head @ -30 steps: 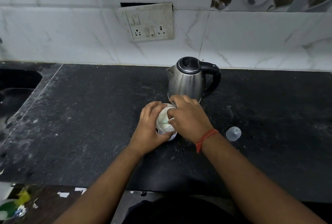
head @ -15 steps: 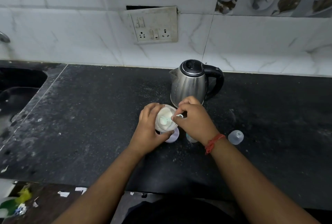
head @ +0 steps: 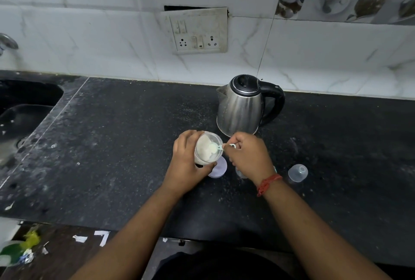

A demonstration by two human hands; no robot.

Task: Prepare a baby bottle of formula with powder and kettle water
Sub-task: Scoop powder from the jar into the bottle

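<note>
My left hand (head: 187, 162) grips a clear jar of white formula powder (head: 207, 149), tilted toward me above the black counter (head: 112, 144). My right hand (head: 249, 155) pinches the handle of a small pale scoop (head: 215, 146) whose bowl rests in the powder. Under the jar lies its pale lilac lid (head: 219, 168). The steel kettle (head: 241, 106) with black lid and handle stands just behind my hands. A clear bottle cap (head: 297, 173) sits to the right. The bottle itself is mostly hidden under my right hand.
A sink (head: 24, 108) opens in the counter at far left, with a tap (head: 7, 42) above it. A switch and socket plate (head: 197, 30) hangs on the tiled wall. Spilled powder dusts the counter near the kettle. The counter's front edge runs below my forearms.
My right hand has drawn back to the right from over the jar mouth, uncovering the powder, and now holds the scoop. The view has shifted closer.
</note>
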